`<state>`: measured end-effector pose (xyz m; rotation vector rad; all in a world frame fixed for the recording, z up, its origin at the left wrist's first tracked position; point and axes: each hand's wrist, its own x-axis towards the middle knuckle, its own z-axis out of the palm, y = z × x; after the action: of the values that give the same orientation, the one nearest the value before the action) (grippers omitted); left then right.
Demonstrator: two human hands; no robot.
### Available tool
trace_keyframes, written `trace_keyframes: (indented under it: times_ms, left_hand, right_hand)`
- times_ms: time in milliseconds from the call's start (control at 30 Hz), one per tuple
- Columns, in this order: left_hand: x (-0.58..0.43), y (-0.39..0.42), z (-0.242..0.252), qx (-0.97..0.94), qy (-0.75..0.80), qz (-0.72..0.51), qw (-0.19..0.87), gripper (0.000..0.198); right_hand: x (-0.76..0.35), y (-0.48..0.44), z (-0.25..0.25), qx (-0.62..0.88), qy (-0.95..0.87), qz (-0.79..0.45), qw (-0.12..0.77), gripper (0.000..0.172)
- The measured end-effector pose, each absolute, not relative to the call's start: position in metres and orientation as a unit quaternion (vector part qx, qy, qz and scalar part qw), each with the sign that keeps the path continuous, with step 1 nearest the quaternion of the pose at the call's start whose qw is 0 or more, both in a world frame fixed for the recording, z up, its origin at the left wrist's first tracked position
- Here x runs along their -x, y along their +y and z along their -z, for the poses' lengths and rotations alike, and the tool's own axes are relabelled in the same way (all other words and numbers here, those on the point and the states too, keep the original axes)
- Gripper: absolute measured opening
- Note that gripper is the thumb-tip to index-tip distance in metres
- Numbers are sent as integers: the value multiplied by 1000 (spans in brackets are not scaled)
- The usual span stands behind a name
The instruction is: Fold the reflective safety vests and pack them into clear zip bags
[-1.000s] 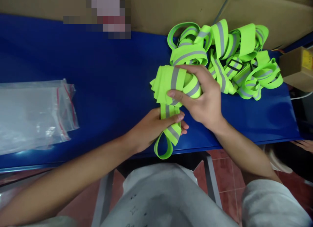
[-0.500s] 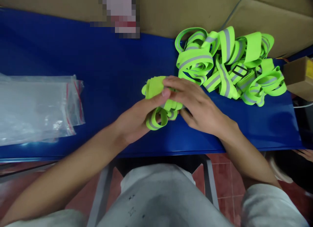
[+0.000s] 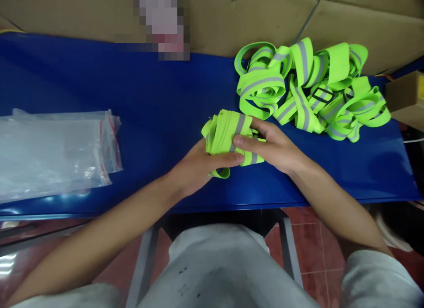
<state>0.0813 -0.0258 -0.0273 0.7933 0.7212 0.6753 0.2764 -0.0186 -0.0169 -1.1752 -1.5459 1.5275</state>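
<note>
Folded strap bundle, neon-green webbing with a grey stripe, is held over the bench, near its front edge (whether touching it, I cannot tell). Its underside and the fingers beneath are hidden. Glossy clear bags at the bench's left run out of view; a looped, tangled strap pile lies at its back right. The left hand grips the bundle's lower side, thumb laid across; the right hand clasps its right end, thumb on top.
</note>
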Motion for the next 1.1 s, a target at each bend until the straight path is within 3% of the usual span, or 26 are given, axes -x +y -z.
trace_keyframes:
  times_ms: [133,300,500,600,800,900,1100]
  left_hand:
    - [-87,-28,28,-346,339,-344,805,52]
    - [-94,-34,26,-319,347,-391,791,52]
    - [-95,-36,19,-275,351,-416,792,25]
    - [-91,-34,14,-239,351,-416,804,17]
    - [-87,-32,14,-223,340,-420,811,16]
    - [-87,-31,20,-251,341,-424,801,13]
    - [-92,-32,26,-294,285,-417,812,39]
  right_hand:
    - [-273,-20,22,457,-574,-571,368,52]
    - [-262,-23,23,506,-602,-480,389,62]
    - [-247,-30,28,529,-709,-239,400,65]
    - [-247,-32,31,497,-752,-181,394,67]
    - [-244,-34,31,474,-766,-243,360,91]
    - [-242,-35,28,476,-748,-280,367,93]
    - [-247,-35,23,501,-706,-327,380,94]
